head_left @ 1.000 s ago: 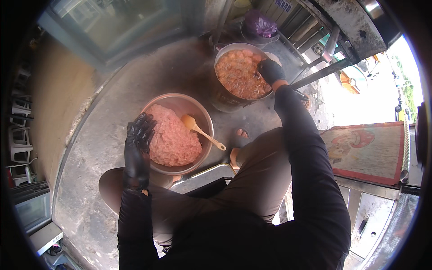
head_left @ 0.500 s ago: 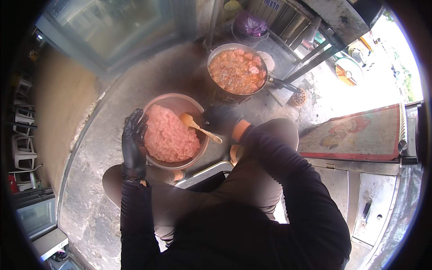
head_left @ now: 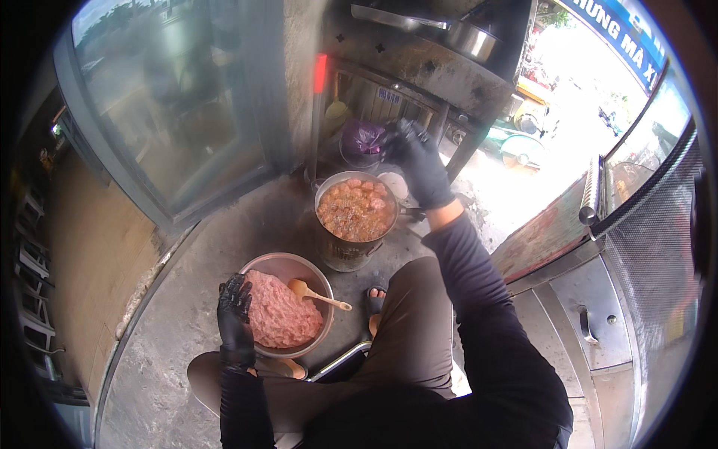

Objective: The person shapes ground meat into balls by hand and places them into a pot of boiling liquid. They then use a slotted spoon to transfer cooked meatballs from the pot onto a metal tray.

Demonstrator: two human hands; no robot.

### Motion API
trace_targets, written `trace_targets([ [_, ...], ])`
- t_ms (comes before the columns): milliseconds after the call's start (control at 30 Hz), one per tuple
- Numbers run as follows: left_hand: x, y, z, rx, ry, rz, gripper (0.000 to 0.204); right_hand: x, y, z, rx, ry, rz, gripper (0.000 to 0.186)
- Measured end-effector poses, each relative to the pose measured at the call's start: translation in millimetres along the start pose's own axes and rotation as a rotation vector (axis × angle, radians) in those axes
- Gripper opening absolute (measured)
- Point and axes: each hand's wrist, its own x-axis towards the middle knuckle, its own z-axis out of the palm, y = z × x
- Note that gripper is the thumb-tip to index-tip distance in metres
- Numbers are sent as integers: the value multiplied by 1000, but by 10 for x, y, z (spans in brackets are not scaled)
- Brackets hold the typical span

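Observation:
My left hand (head_left: 235, 305), in a black glove wet with bits of meat, is at the left rim of a round metal bowl (head_left: 326, 288). Its fingers are bent inward beside the pink ground meat (head_left: 283, 313); what they close on is hidden. A wooden spoon (head_left: 321, 295) leans in the bowl, untouched, handle over the right rim. My right hand (head_left: 420, 163), also black-gloved, is raised beyond the pot, with fingers curled together. Whatever it holds is too small to make out. Below it stands a deep pot (head_left: 345, 253) of bubbling liquid crowded with meatballs (head_left: 355, 209).
Behind the pot sits a bucket with a purple plastic bag (head_left: 363, 138). A sooty metal stand (head_left: 419, 60) carries a metal pan (head_left: 471, 41). The pot's handle (head_left: 413, 214) points right. A glass-panelled frame (head_left: 179, 105) stands left, a steel cabinet (head_left: 591, 314) right.
My right hand has risen from beside the bowl to above and beyond the pot. The view has tilted up, and my left hand stays at the bowl's left rim with its fingers more bent.

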Motion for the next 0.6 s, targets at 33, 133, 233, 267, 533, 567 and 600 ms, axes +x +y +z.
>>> trace_targets([
  [33,15,0,-6,-12,3,-15,43,198,5,-174,297,77,258,35],
  [133,56,18,-76,-33,4,4,42,635,67,-494,243,106,407,37],
  [233,119,87,-148,-42,2,44,43,930,182,-674,-136,114,295,37],
  [267,137,120,-157,-63,24,34,44,980,226,-720,-250,141,276,36],
  [533,140,285,80,-583,-329,-196,71,98,312,-162,602,-39,486,40],
  [567,151,289,138,-492,-254,-179,71,-225,296,63,499,-258,536,39],
  [600,179,294,192,-434,-318,-117,71,-522,291,224,401,-488,511,38],
])
